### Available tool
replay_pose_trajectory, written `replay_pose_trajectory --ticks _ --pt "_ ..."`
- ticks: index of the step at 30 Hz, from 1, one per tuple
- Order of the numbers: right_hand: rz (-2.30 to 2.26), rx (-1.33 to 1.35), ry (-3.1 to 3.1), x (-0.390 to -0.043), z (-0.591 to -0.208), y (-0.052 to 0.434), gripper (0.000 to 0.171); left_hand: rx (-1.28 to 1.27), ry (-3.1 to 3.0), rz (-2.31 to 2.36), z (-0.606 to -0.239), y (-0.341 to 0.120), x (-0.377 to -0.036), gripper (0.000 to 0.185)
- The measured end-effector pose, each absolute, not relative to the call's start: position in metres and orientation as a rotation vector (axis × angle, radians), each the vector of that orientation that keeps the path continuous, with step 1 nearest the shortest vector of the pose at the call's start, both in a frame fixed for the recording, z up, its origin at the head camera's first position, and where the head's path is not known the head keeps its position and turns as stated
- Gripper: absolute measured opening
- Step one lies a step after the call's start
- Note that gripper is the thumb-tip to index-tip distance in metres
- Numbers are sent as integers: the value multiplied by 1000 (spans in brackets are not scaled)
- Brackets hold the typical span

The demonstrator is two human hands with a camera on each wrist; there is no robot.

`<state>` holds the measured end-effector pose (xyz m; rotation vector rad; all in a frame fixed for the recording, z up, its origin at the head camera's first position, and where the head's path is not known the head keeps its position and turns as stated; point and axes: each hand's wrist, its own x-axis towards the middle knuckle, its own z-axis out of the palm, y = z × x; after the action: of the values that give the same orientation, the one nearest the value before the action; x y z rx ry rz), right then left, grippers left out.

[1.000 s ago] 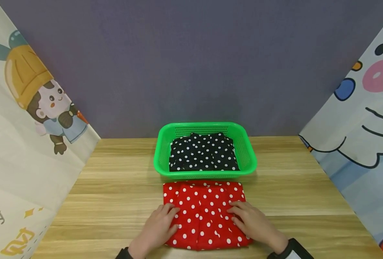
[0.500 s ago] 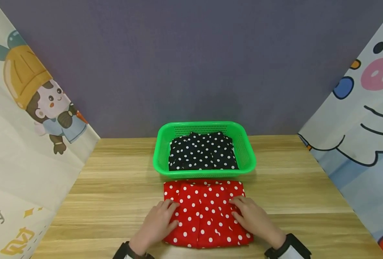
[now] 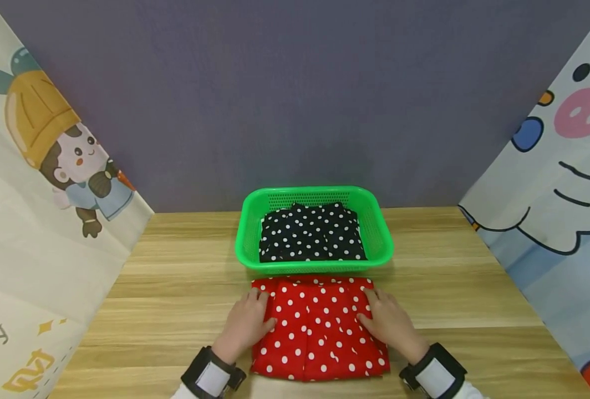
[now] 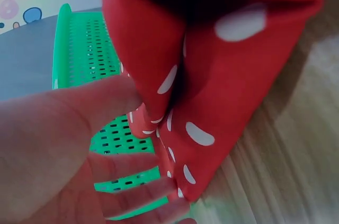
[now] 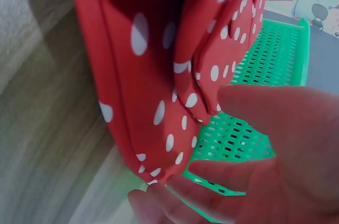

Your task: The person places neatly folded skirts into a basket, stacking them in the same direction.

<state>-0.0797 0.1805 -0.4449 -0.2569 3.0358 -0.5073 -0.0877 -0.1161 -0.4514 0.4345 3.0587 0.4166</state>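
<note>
A folded red cloth with white dots lies flat on the table in the head view. My left hand is at its left edge, thumb on top and the other fingers along the side. Mirroring it, my right hand touches the right edge. Both wrist views show straight fingers beside the cloth's layered side, with a gap between thumb and fingers. Just beyond the cloth stands a green basket holding a folded black cloth with white dots.
The wooden table runs back to a grey-purple wall. Printed cartoon curtains hang on both sides, the left curtain and the right curtain. Each wrist wears a black band.
Both hands have slid forward along the sides of the red cloth, and their fingers have moved outward to its edges. Basket and cloths stay put, apart from a slight shift of view.
</note>
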Motion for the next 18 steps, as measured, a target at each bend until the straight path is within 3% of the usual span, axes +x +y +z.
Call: replay_pose_trajectory --ticks 18 --pt "-467 -84 2955 -86 -454 181 72 84 2995 516 -447 -107 -92 65"
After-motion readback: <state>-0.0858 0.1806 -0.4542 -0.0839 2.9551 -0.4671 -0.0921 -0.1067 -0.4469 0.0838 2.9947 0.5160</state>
